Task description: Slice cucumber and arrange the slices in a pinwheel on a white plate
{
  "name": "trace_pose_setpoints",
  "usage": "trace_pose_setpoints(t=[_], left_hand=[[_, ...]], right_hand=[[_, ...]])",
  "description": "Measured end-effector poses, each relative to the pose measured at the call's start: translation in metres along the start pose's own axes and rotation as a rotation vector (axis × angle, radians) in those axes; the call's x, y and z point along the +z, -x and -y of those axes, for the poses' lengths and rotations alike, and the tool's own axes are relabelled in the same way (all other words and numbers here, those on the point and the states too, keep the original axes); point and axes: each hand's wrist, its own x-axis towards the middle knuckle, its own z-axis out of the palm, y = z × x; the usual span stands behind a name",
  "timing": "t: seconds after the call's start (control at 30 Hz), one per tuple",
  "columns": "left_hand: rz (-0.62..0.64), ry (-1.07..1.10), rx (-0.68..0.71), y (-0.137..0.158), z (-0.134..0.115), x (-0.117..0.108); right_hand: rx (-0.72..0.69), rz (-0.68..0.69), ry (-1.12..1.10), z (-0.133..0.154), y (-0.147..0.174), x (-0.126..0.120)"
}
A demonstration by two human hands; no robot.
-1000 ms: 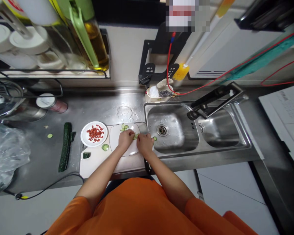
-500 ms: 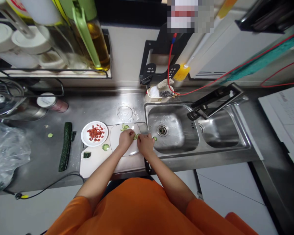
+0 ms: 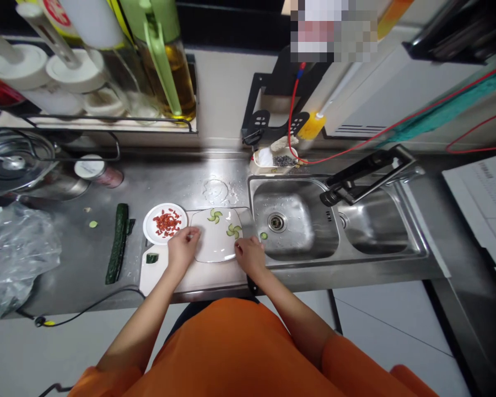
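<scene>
A glossy white plate (image 3: 210,245) with rounded-square corners lies on the pale, smooth cutting board (image 3: 155,275), carrying two pinwheels of thin, curved green slices: one at the far edge (image 3: 215,215), the other toward the right (image 3: 233,230). The left hand (image 3: 182,249), fingers bunched narrowly, is at the plate's left edge; the right hand (image 3: 251,256), fingers curled, is at its right edge. Whether either grips anything, I cannot tell. Left of the plate, a round white dish (image 3: 147,230) holds small, wrinkled red berries (image 3: 166,222); nearer sits a dark-skinned cucumber chunk (image 3: 152,258). Farther left, a long, bumpy cucumber (image 3: 117,242) lies on the brushed-metal counter (image 3: 78,264).
</scene>
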Motion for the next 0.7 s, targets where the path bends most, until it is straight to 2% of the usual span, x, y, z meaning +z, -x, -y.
trace_pose_setpoints(t=[0.13, 0.3, 0.47, 0.7], left_hand=[[-0.036, -0.073, -0.135, 0.018, 0.038, -0.020], [-0.033, -0.112, -0.168, 0.033, 0.067, -0.019], [-0.052, -0.149, -0.157, 0.032, 0.073, -0.010], [-0.016, -0.192, -0.163, 0.027, 0.073, -0.007]], right_hand=[[-0.077, 0.039, 0.024, 0.007, 0.008, 0.009], [-0.128, 0.088, 0.052, 0.018, 0.012, 0.015], [-0.147, 0.112, 0.074, 0.023, 0.013, 0.017], [-0.148, 0.121, 0.082, 0.025, 0.016, 0.018]])
